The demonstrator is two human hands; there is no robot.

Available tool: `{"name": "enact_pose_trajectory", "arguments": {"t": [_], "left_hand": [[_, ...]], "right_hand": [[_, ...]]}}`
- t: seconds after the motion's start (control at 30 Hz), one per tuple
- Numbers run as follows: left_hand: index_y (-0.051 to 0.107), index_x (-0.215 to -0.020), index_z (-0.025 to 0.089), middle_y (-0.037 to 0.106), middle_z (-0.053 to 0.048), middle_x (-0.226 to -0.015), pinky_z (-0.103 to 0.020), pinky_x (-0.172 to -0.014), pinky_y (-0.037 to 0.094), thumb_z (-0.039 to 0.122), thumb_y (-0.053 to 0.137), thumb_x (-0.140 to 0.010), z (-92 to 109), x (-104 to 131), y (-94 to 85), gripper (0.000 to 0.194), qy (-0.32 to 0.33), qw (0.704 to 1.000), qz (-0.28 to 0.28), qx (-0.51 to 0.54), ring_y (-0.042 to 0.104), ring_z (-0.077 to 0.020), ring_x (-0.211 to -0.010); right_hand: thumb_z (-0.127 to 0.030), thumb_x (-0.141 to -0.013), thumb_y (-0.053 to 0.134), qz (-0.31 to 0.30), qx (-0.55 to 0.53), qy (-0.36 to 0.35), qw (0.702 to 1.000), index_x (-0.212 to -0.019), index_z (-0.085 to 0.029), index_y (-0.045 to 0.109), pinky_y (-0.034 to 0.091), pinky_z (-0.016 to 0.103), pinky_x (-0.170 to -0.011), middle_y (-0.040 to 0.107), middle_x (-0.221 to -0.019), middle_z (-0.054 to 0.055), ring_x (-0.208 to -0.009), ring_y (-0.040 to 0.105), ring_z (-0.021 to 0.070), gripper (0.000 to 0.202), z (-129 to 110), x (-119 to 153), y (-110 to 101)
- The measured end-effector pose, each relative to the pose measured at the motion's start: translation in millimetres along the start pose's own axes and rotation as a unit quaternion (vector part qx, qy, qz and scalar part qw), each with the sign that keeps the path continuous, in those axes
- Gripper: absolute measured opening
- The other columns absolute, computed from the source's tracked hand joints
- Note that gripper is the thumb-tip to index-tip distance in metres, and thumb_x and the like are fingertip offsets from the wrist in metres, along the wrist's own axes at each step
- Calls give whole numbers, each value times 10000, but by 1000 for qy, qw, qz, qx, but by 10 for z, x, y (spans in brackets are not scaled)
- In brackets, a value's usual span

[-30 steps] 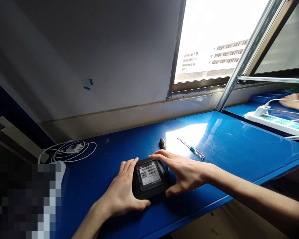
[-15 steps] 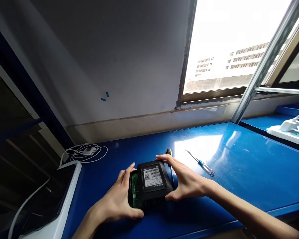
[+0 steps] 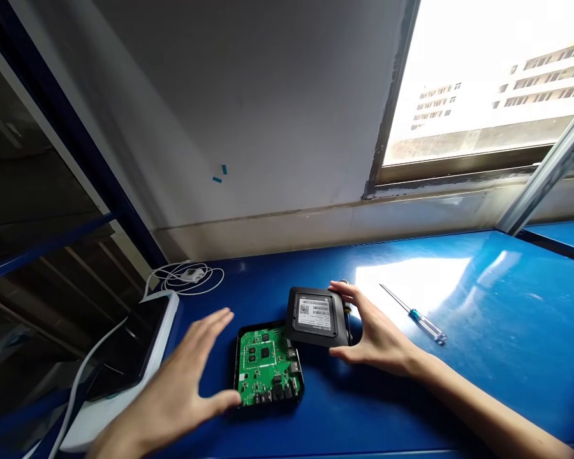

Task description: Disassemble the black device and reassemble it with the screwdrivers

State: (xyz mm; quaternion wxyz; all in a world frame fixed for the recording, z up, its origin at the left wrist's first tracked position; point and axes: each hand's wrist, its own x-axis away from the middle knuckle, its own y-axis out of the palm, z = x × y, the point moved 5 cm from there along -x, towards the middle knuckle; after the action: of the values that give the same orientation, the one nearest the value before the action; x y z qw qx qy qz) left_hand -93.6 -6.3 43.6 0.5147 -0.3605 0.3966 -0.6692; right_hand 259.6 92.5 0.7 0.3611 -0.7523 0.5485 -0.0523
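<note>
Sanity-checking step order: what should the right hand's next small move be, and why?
I'd probably shift the black cover right, clear of the green circuit board: the right hand grips the cover by its edges, and in this view it hides the board's far right corner.

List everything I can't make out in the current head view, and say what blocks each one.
All in the head view:
Fine print on the label: too small to read.
Underside of the black cover: turned away from the camera.
Upper right corner of the green board: hidden by the cover.
Yellow-and-black tool: mostly hidden by the right hand and cover.
Left hand: its thumb overlaps the black case, so contact is unclear.
</note>
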Motion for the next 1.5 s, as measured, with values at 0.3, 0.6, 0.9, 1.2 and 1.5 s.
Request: {"name": "enact_pose_trajectory", "arguments": {"t": [0.3,0.6,0.9,1.2,1.5], "left_hand": [[400,-1592,243,378,-180,-1648,-679,-1095,539,780,552,-912,-942,89,-635,881,-163,967,191,-41,501,-489,-1449],[462,-1538,231,390,-170,-1645,-660,-978,622,793,560,-867,-683,246,-899,880,-172,938,302,-3,638,-500,-1282],[505,-1484,340,530,-75,-1561,-649,-1154,493,670,556,-981,-232,9,-677,604,-49,973,221,-34,562,-419,-1403],[442,-1556,257,524,-121,-1593,-550,-1239,427,379,726,-945,1161,-866,-82,685,210,977,24,-37,490,-362,-1476],[316,-1633,202,492,-178,-1589,-578,-1264,343,311,901,-697,1658,-1566,159,1109,343,935,-87,-31,450,-423,-1483]], "right_hand": [[-380,-662,895,4,-16,-14,1000,-1514,-311,353,473,616,-1177,529,-1489,140,-1389,572,376,1012,-54,-19,19],[-387,-675,892,9,2,-21,1000,-1507,-320,344,504,597,-1147,540,-1463,132,-1352,595,368,998,-82,-10,-3],[-407,-679,894,24,31,-28,999,-1504,-325,322,512,611,-1131,539,-1439,140,-1351,581,391,1007,-149,-34,-10],[-379,-648,905,25,58,-37,997,-1540,-294,306,487,605,-1149,507,-1485,161,-1400,527,394,1078,-253,-143,-82],[-330,-596,947,20,102,-35,994,-1550,-221,291,484,639,-1148,498,-1498,218,-1414,497,425,1164,-429,-263,-290]]}}
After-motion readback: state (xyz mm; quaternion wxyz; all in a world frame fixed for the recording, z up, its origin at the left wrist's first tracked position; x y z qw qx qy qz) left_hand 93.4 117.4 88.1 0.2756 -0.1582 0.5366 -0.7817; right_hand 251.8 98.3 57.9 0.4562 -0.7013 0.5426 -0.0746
